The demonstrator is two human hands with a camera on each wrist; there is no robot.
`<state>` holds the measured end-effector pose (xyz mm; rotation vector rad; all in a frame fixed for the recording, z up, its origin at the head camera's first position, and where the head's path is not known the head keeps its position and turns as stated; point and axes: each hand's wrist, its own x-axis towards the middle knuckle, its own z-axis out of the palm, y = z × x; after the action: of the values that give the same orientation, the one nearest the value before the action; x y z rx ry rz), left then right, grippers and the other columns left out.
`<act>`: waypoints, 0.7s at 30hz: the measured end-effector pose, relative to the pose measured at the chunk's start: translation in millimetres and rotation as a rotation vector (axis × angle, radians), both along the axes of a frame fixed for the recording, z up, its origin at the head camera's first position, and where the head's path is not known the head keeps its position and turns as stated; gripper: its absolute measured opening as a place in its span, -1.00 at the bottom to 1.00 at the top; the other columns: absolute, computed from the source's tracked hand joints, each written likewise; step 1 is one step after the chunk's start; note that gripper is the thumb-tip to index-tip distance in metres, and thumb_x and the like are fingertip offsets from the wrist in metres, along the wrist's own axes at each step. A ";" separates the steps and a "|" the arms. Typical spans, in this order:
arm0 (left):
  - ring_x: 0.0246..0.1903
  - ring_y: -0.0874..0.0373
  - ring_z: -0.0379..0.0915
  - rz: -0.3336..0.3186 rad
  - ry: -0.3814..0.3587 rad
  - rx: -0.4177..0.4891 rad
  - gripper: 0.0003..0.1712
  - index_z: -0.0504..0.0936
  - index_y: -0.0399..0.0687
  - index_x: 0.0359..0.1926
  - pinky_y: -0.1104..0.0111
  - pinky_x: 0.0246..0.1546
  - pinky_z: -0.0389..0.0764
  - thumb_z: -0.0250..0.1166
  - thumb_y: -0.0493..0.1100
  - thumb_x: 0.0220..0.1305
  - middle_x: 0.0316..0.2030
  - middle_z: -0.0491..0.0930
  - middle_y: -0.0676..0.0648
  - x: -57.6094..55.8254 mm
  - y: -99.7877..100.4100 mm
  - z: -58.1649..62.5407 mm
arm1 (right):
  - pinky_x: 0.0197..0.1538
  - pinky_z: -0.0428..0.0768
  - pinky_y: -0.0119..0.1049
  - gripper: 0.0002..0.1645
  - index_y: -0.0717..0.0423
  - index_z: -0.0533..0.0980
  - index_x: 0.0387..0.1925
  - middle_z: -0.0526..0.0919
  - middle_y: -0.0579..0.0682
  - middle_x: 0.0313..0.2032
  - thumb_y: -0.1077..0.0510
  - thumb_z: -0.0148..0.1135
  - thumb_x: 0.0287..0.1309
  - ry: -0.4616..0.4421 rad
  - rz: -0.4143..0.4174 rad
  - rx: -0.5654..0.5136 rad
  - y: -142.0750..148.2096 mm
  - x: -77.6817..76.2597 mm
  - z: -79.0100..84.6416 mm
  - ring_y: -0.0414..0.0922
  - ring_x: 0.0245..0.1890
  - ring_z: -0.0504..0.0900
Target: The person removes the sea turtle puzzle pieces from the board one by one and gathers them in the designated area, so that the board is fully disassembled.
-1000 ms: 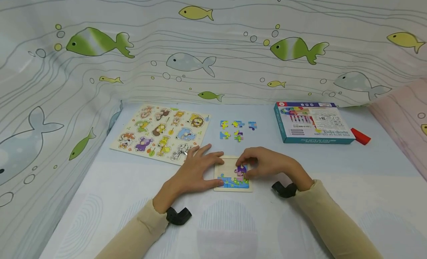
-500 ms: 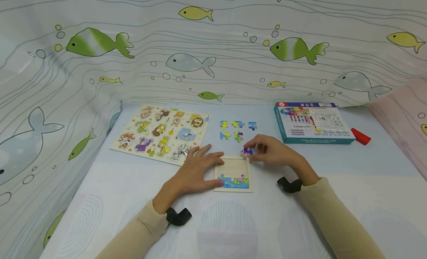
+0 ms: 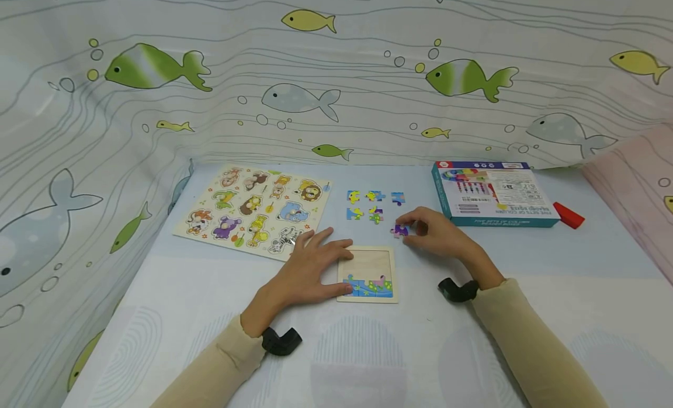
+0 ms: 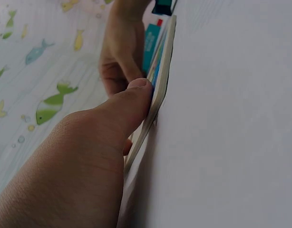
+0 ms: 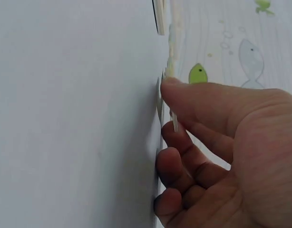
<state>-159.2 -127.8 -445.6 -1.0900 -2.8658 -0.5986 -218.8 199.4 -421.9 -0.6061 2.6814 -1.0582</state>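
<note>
In the head view, a small wooden puzzle tray [image 3: 373, 262] lies flat, with joined blue, green and pink pieces [image 3: 370, 287] along its near side. My left hand [image 3: 305, 272] rests at the tray's left edge, fingers spread, thumb on the near left corner; the left wrist view shows that thumb [image 4: 136, 90] over the rim. Just beyond the tray's far right corner, my right hand [image 3: 439, 235] pinches a purple and pink puzzle piece [image 3: 400, 230] between thumb and fingers. Its thin edge shows in the right wrist view. Several loose puzzle pieces [image 3: 375, 214] lie behind the tray in two rows.
A larger wooden board with animal pieces [image 3: 252, 215] lies at the back left, its near right corner by my left fingers. At the back right sits a flat teal-edged box [image 3: 496, 192], with a red object [image 3: 569, 215] beside it. A fish-patterned sheet [image 3: 368, 63] hangs behind.
My right hand has lifted the purple and pink piece out of the tray and carried it back and right, near the loose pieces. The left hand and tray have stayed put.
</note>
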 end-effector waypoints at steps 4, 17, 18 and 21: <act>0.57 -0.12 0.03 0.000 -0.001 0.006 -0.35 0.56 0.29 0.21 -0.16 0.49 -0.08 0.29 0.42 0.20 0.44 0.41 0.16 0.2 0.0 0.9 | -0.11 0.45 -0.29 -0.51 0.10 0.59 0.19 0.62 0.09 -0.01 0.21 0.41 0.22 0.018 -0.019 0.029 0.7 -0.5 -0.6 -0.04 -0.14 0.45; 0.57 -0.14 0.03 -0.001 0.002 0.014 -0.36 0.56 0.29 0.22 -0.16 0.49 -0.08 0.28 0.42 0.21 0.44 0.40 0.17 0.4 -0.1 -0.3 | -0.16 0.43 -0.25 -0.55 0.11 0.62 0.15 0.60 0.09 -0.08 0.21 0.41 0.21 0.071 -0.045 0.056 0.8 -3.1 -6.9 -0.05 -0.18 0.43; 0.57 -0.14 0.03 -0.002 0.002 0.016 -0.36 0.56 0.29 0.22 -0.16 0.49 -0.08 0.29 0.42 0.21 0.44 0.40 0.16 0.5 -0.1 -0.3 | -0.16 0.43 -0.25 -0.55 0.11 0.62 0.15 0.60 0.09 -0.08 0.21 0.41 0.21 0.074 -0.047 0.055 0.7 -3.2 -6.9 -0.05 -0.18 0.43; 0.57 -0.13 0.03 0.001 0.000 0.012 -0.35 0.56 0.29 0.23 -0.16 0.50 -0.09 0.28 0.42 0.21 0.44 0.39 0.17 0.9 0.0 -0.4 | -0.15 0.43 -0.24 -0.55 0.11 0.61 0.15 0.60 0.10 -0.07 0.21 0.40 0.21 0.077 -0.052 0.053 0.2 -3.8 -7.1 -0.04 -0.18 0.42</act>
<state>-158.3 -127.8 -446.0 -1.0869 -2.8588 -0.6146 -222.7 199.5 -429.0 -0.5820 2.7961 -0.9928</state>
